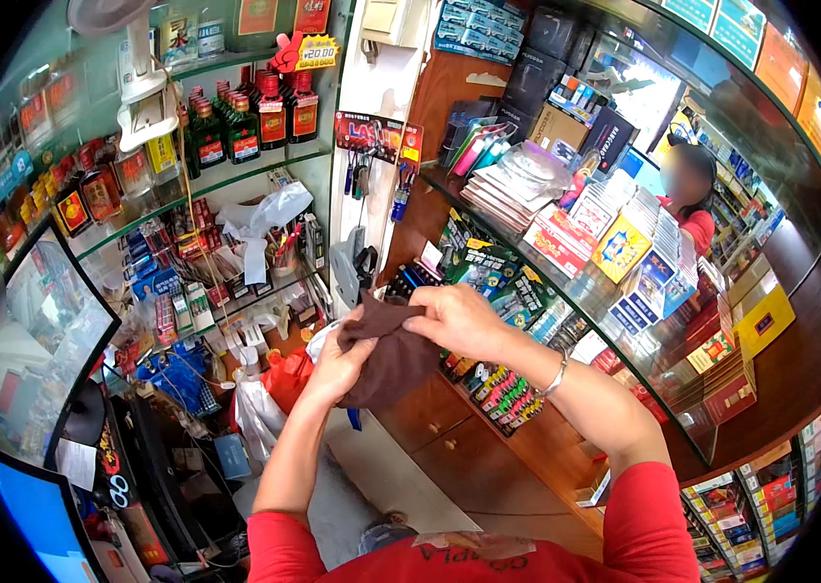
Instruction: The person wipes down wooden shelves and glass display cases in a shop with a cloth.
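Note:
A dark brown cloth (pixel 399 368) is bunched up between my two hands, in front of my chest. My left hand (pixel 337 368) grips its left edge, with the thumb lying on top. From the right, my right hand (pixel 447 317) pinches a fold near the upper edge, and a metal bangle (pixel 555 379) sits on that wrist. The cloth's lower part hangs loose. My left fingers are partly hidden behind it.
Glass shelves with several liquor bottles (pixel 235 131) stand on the left, above a dark-framed screen (pixel 39 350). A glass display case with playing-card boxes (pixel 622 248) runs along the right. Wooden cabinet doors (pixel 447 437) and a red plastic bag (pixel 286 375) lie below.

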A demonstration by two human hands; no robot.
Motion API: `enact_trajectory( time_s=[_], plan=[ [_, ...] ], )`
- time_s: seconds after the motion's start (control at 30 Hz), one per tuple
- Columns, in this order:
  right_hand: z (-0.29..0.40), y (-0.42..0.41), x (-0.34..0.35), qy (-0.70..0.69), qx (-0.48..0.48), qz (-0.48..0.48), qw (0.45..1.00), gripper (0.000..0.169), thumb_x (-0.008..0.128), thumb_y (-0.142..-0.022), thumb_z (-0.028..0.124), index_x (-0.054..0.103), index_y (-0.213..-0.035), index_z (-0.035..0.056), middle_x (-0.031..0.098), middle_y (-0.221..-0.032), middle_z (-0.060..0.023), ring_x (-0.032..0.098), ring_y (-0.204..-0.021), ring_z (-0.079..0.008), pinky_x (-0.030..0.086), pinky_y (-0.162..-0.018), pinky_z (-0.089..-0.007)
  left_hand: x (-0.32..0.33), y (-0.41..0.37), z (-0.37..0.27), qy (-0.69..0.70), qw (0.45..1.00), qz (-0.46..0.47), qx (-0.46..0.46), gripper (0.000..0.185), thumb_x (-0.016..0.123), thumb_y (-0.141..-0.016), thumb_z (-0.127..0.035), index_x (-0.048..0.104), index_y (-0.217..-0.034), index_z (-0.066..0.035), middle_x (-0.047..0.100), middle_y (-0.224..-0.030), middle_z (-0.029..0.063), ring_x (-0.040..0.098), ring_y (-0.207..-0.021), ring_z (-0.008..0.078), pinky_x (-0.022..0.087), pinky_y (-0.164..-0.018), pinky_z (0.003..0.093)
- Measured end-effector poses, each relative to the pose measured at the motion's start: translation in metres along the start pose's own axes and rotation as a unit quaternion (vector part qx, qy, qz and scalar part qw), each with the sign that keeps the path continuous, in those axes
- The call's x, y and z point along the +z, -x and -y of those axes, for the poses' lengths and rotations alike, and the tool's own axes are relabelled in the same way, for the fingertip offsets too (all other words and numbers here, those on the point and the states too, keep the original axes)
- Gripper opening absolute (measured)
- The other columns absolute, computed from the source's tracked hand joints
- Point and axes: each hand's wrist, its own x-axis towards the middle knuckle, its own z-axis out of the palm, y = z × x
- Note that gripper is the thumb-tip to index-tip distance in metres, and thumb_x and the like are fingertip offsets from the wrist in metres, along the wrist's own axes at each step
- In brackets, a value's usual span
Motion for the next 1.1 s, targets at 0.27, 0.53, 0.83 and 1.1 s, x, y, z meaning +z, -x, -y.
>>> enact_trajectory(
  time_s=[0.27, 0.53, 0.83, 1.1],
  plan=[
    [-0.006, 0.000, -0.001, -0.012, 0.001, -0.111, 0.994, 0.009, 0.064, -0.086, 0.015, 0.062, -0.086, 0.0067, 0.065, -0.065, -0.0112, 0.064, -0.059, -0.0244, 0.046, -0.049, -0.0357, -0.024, 0.009, -0.018, 0.040, 0.993, 0.079, -0.073, 0.034, 0.068, -0.086, -0.009, 0.063, -0.118, 0.000, 0.068, -0.106, 0.0048, 0.064, -0.094, 0.0146, 0.050, -0.086, 0.0280],
    [-0.002, -0.048, -0.029, -0.076, -0.039, -0.296, 0.951, 0.009, 0.061, -0.083, 0.003, 0.055, -0.090, 0.0012, 0.068, -0.076, -0.0137, 0.067, -0.067, -0.0238, 0.050, -0.061, -0.0350, 0.005, -0.033, -0.044, 0.137, 0.989, 0.053, -0.024, 0.046, 0.072, -0.084, -0.015, 0.056, -0.122, 0.005, 0.065, -0.114, 0.0118, 0.063, -0.101, 0.0186, 0.051, -0.089, 0.0335],
    [-0.034, -0.112, -0.059, 0.550, 0.010, -0.216, 0.807, 0.014, 0.060, -0.081, 0.016, 0.061, -0.086, 0.0035, 0.068, -0.078, -0.0118, 0.063, -0.087, -0.0254, 0.036, -0.084, -0.0373, 0.052, -0.147, -0.064, 0.087, 0.995, 0.052, -0.014, 0.035, 0.068, -0.086, -0.016, 0.057, -0.112, 0.004, 0.067, -0.104, 0.0124, 0.066, -0.088, 0.0185, 0.053, -0.079, 0.0320],
    [-0.023, -0.150, -0.066, 0.551, 0.190, 0.008, 0.813, 0.029, 0.055, -0.093, 0.026, 0.070, -0.115, 0.0149, 0.069, -0.113, -0.0035, 0.060, -0.113, -0.0291, 0.029, -0.095, -0.0553, 0.048, -0.174, -0.060, 0.114, 0.989, 0.053, -0.075, 0.037, 0.068, -0.087, -0.021, 0.058, -0.112, 0.004, 0.068, -0.103, 0.0126, 0.067, -0.088, 0.0192, 0.054, -0.080, 0.0321]
  ],
)
